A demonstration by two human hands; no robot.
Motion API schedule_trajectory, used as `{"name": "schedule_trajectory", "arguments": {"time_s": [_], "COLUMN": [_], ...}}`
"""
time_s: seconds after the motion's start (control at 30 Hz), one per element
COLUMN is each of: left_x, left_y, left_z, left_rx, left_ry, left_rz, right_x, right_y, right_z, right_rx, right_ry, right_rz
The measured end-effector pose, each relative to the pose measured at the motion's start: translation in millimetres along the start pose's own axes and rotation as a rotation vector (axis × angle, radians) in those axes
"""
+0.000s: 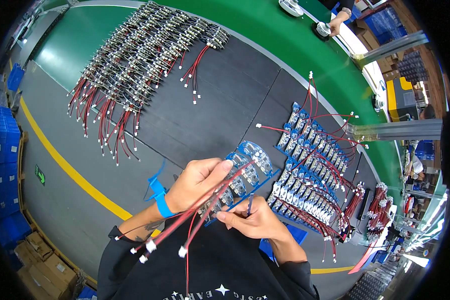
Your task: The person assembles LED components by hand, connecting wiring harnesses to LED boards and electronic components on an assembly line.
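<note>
Blue circuit-board panel (pixel 257 159) pinched in both hands, before the black shirt (pixel 225 267).
Its boards are clasped under the thumb of the left hand (pixel 197 182); its lower edge strip (pixel 260 187) is nipped by the right hand (pixel 257 220). Light, stiff but fragile handling is expected; it is best held by edges, clear of the red-and-black wires (pixel 185 220). The dark worktop (pixel 220 105) is bordered by a green strip (pixel 235 20); blue crates (pixel 2 145) are stacked at left.

Blue circuit-board panel (pixel 238 185) with red wires (pixel 172 228) in left hand (pixel 197 183) and right hand (pixel 257 220)
</note>
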State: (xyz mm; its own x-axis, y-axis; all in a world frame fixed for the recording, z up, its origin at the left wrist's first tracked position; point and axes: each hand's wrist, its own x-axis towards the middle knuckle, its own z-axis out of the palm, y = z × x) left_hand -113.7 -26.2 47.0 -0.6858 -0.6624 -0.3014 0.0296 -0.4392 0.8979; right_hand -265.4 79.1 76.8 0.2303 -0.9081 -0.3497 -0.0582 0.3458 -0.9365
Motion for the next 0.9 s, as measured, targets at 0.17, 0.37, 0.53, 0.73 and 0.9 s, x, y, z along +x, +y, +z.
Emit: {"name": "schedule_trajectory", "arguments": {"time_s": [0.17,0.37,0.53,0.73,0.9], "left_x": [-10.3,3.9,10.0,4.4,-0.9], "left_y": [7.0,-18.3,-27.8,-9.7,-3.1], "left_z": [-0.3,-3.8,-5.6,-5.5,-1.1], "left_rx": [-0.15,-0.596,-0.852,-0.393,-0.018], "left_ry": [-0.095,-0.253,-0.348,-0.085,-0.077], "left_rz": [0.059,-0.26,-0.36,-0.215,-0.1], "right_x": [-0.8,-4.5,-4.7,-0.6,-0.1], "right_y": [-2.7,-0.2,4.0,-0.1,-20.1], "right_z": [1.0,7.5,12.8,-10.2,-11.7], "right_rx": [0.018,-0.028,0.049,-0.061,-0.037], "right_ry": [-0.028,0.025,0.067,0.068,0.013], "right_rz": [-0.061,-0.183,-0.148,-0.116,-0.04]}}
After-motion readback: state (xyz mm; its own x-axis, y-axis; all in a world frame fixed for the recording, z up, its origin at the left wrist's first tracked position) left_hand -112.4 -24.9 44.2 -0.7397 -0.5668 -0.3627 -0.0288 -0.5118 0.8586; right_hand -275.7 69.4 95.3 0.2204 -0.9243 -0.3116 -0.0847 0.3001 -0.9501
